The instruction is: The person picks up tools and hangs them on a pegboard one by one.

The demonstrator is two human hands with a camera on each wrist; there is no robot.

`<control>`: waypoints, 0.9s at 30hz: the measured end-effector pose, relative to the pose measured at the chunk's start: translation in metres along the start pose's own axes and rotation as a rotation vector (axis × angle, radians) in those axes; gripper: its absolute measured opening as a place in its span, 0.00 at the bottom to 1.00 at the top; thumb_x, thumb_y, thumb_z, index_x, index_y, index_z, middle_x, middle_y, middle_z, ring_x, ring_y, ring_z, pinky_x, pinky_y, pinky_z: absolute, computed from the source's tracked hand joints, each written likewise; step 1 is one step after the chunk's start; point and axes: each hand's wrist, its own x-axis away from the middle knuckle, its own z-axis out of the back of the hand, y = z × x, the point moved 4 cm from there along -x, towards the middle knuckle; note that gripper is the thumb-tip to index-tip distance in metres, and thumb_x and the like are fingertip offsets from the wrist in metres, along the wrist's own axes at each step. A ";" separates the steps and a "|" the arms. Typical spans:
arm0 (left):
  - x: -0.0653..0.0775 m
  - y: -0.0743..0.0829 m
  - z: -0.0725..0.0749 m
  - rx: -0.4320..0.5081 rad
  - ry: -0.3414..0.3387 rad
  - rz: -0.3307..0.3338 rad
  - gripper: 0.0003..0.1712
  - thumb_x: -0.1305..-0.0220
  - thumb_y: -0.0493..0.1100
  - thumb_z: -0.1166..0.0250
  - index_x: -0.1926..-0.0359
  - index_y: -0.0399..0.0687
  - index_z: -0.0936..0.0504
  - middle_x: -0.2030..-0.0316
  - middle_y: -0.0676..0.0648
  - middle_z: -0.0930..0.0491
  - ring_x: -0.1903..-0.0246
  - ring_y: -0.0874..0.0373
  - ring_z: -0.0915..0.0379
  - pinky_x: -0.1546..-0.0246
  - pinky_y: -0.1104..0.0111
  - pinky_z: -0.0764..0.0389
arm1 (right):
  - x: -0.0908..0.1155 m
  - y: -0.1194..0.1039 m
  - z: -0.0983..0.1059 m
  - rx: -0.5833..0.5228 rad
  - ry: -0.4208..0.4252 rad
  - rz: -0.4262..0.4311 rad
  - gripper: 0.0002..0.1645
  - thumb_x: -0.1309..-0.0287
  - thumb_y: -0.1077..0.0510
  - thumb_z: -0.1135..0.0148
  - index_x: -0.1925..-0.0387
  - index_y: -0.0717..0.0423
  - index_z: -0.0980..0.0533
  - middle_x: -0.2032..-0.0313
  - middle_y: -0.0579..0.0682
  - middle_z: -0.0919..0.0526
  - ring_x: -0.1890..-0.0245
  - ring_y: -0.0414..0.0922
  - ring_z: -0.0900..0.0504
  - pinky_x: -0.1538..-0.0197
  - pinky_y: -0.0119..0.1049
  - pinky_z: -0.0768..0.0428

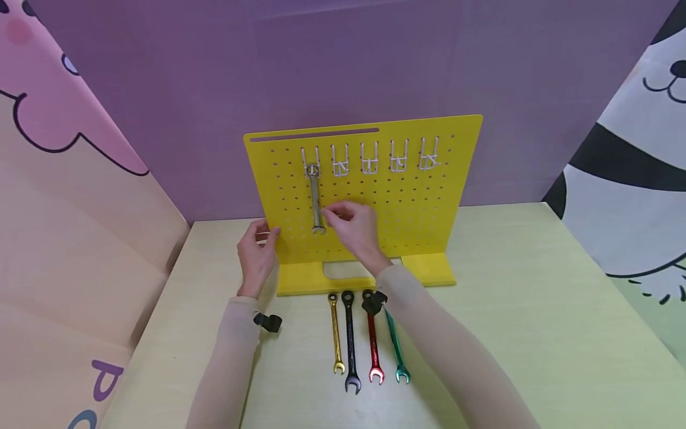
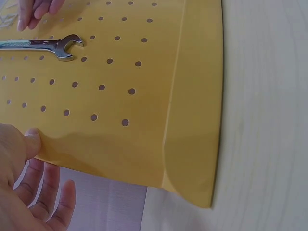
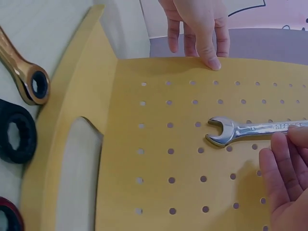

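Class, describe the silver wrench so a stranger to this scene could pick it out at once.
Find the yellow board standing on the table. Seen from the front, the leftmost of its white hooks holds the silver wrench, open end down. It alone hangs: the gold wrench, black wrench, red wrench and green wrench lie on the table.

Tabletop booth (image 1: 536,310) with cartoon-printed walls (image 1: 632,223)

Even light, soft shadows on yellow pegboard (image 1: 388,202), wrist views dimmer
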 end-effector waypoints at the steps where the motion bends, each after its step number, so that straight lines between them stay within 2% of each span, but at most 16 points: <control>1: 0.000 0.000 0.000 0.002 -0.003 0.002 0.16 0.25 0.44 0.31 0.42 0.41 0.17 0.49 0.38 0.15 0.50 0.42 0.19 0.47 0.54 0.17 | 0.001 0.002 0.000 -0.005 -0.006 -0.008 0.11 0.32 0.53 0.27 0.58 0.57 0.10 0.63 0.56 0.07 0.63 0.53 0.09 0.64 0.28 0.18; 5: 0.001 -0.001 -0.001 0.011 -0.005 0.006 0.16 0.25 0.44 0.31 0.42 0.42 0.17 0.49 0.38 0.15 0.49 0.42 0.19 0.47 0.54 0.17 | 0.008 0.006 0.001 -0.021 -0.060 -0.010 0.11 0.32 0.54 0.27 0.57 0.57 0.10 0.62 0.59 0.07 0.63 0.57 0.08 0.67 0.31 0.17; 9: 0.001 0.000 0.000 0.008 0.001 -0.008 0.16 0.25 0.43 0.31 0.43 0.41 0.17 0.50 0.38 0.15 0.50 0.43 0.18 0.49 0.56 0.17 | 0.017 0.007 0.003 -0.042 -0.136 -0.016 0.11 0.30 0.55 0.29 0.54 0.59 0.10 0.59 0.59 0.07 0.63 0.61 0.08 0.63 0.46 0.11; 12: 0.001 0.000 0.000 0.005 0.007 -0.013 0.16 0.26 0.43 0.31 0.43 0.40 0.17 0.50 0.38 0.15 0.51 0.43 0.18 0.51 0.57 0.18 | 0.024 0.008 0.005 -0.037 -0.194 -0.036 0.13 0.27 0.56 0.32 0.51 0.60 0.12 0.57 0.58 0.07 0.64 0.57 0.08 0.59 0.49 0.10; 16: 0.001 -0.001 0.001 0.005 0.007 0.002 0.16 0.26 0.43 0.31 0.43 0.41 0.17 0.50 0.38 0.15 0.51 0.42 0.18 0.50 0.56 0.17 | 0.035 0.008 0.008 -0.007 -0.277 -0.060 0.14 0.25 0.57 0.35 0.48 0.63 0.13 0.56 0.60 0.08 0.68 0.48 0.09 0.59 0.41 0.10; 18: 0.001 -0.001 0.000 0.007 0.003 0.009 0.16 0.26 0.44 0.31 0.43 0.41 0.17 0.50 0.38 0.15 0.50 0.42 0.19 0.48 0.55 0.17 | 0.041 0.009 0.010 0.009 -0.314 -0.078 0.15 0.25 0.58 0.36 0.46 0.63 0.14 0.55 0.60 0.08 0.68 0.47 0.09 0.59 0.39 0.10; 21: 0.001 -0.001 0.000 0.012 0.000 0.015 0.16 0.25 0.44 0.31 0.42 0.42 0.17 0.49 0.38 0.15 0.49 0.42 0.19 0.47 0.54 0.17 | 0.051 0.012 0.012 0.030 -0.360 -0.111 0.15 0.25 0.57 0.36 0.45 0.61 0.13 0.55 0.59 0.08 0.66 0.53 0.08 0.59 0.36 0.11; 23: 0.000 -0.001 0.001 0.016 -0.001 0.010 0.16 0.25 0.44 0.31 0.43 0.42 0.17 0.49 0.38 0.15 0.49 0.42 0.19 0.47 0.55 0.17 | 0.058 0.015 0.014 0.039 -0.382 -0.125 0.15 0.25 0.57 0.36 0.45 0.59 0.13 0.55 0.58 0.08 0.64 0.55 0.08 0.58 0.36 0.11; 27: 0.000 0.000 0.001 0.020 -0.003 -0.004 0.16 0.26 0.44 0.31 0.43 0.41 0.17 0.50 0.37 0.14 0.50 0.42 0.18 0.49 0.55 0.17 | 0.070 0.023 0.018 0.056 -0.402 -0.131 0.14 0.25 0.56 0.35 0.47 0.59 0.13 0.55 0.56 0.07 0.65 0.52 0.08 0.58 0.42 0.10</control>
